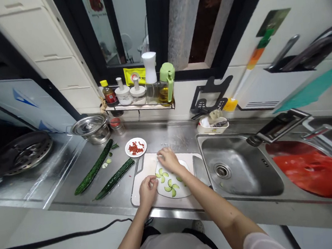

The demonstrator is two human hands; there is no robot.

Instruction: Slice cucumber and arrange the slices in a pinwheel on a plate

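Note:
A white plate (180,195) lies on the pale cutting board (137,189), with cucumber slices (171,188) set on it in flower-like clusters. My left hand (148,189) is at the plate's left edge, its fingers curled together beside one cluster. Reaching across the plate, my right hand (168,159) has its bent fingers closed at the far left rim. Whatever is between the fingertips of either hand is too small or hidden to make out. My right forearm covers part of the plate. A wide knife blade (200,169) rests along the board's right side.
Two cucumbers (115,179) lie left of the board, near small cut pieces (106,162). Behind it stands a small plate of red bits (134,139). A steel pot (95,133) is at back left, a sink (243,171) at right. A seasoning rack (142,106) hangs behind.

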